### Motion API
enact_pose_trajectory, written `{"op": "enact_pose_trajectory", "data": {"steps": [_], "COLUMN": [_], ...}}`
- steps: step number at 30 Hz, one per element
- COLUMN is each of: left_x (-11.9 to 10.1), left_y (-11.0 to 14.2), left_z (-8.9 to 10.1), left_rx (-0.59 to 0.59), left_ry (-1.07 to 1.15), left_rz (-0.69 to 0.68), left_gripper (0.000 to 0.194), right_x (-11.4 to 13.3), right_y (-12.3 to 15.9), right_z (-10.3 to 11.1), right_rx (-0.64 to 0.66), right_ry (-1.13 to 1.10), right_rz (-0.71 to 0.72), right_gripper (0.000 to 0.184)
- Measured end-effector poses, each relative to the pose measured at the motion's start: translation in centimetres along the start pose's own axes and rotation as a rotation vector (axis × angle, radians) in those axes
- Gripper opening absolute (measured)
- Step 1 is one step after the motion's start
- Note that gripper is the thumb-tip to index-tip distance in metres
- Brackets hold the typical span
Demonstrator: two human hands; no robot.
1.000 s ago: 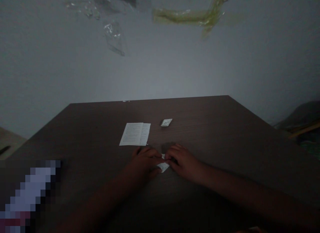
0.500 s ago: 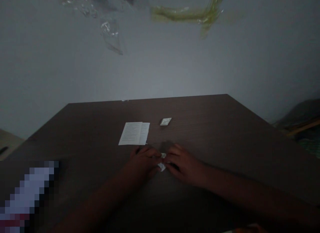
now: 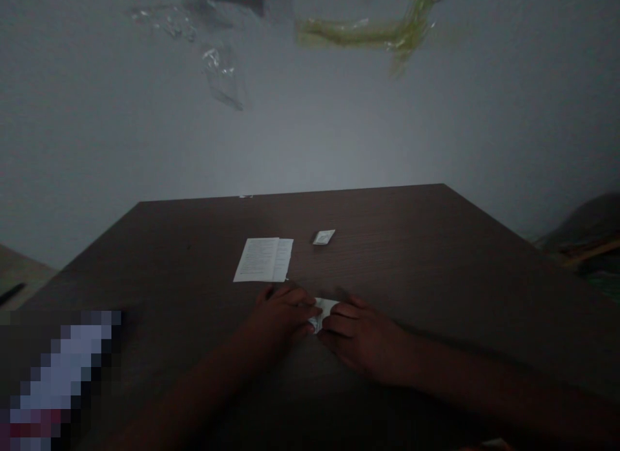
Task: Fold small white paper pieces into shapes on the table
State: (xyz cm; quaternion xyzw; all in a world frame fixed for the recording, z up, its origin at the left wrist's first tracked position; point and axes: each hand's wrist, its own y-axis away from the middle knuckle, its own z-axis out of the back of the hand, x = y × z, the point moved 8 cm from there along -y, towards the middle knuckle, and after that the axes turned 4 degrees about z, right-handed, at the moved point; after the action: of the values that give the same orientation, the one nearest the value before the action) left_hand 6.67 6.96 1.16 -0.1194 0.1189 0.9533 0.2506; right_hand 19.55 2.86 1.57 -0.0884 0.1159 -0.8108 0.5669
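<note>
A small piece of folded paper (image 3: 327,305), white with printed lines, lies on the table between my two hands. My left hand (image 3: 283,312) has its fingers closed on the paper's left side. From the right, my right hand (image 3: 361,331) presses its bent fingers on the paper's right and near part. Both hands hide much of the paper, so its full shape cannot be made out. Beyond them lies a small folded paper diamond (image 3: 324,237).
Printed sheets (image 3: 259,260), partly overlapping, lie ahead of my left hand. A pixelated, blurred-out object (image 3: 62,373) is at the table's left. The brown table (image 3: 397,244) meets a wall bearing yellowish tape (image 3: 349,34) and clear plastic (image 3: 223,76).
My right hand has shifted slightly right and nearer, its fingers now lower over the paper. More of the paper's far part shows. My left hand stays on the paper.
</note>
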Motion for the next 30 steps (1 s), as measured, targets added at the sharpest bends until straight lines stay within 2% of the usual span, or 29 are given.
{"op": "enact_pose_trajectory", "data": {"steps": [8, 14, 23, 30], "left_x": [-0.2, -0.2, -0.4, -0.4], "left_y": [0.2, 0.2, -0.1, 0.0], "left_z": [0.4, 0.1, 0.4, 0.5], "left_rx": [-0.015, -0.023, 0.037, -0.04], "left_ry": [0.022, 0.017, -0.005, -0.028], "left_rz": [0.008, 0.0, 0.007, 0.012], "left_gripper": [0.039, 0.041, 0.037, 0.038], "right_x": [0.0, -0.4, -0.6, -1.3], "right_y": [0.2, 0.1, 0.0, 0.2], "right_z": [-0.3, -0.3, -0.3, -0.5], "right_rx": [-0.01, 0.022, 0.007, -0.001], "right_ry": [0.026, 0.002, -0.025, 0.032], "right_rz": [0.011, -0.037, -0.057, -0.109], "right_gripper": [0.012, 0.015, 0.017, 0.012]}}
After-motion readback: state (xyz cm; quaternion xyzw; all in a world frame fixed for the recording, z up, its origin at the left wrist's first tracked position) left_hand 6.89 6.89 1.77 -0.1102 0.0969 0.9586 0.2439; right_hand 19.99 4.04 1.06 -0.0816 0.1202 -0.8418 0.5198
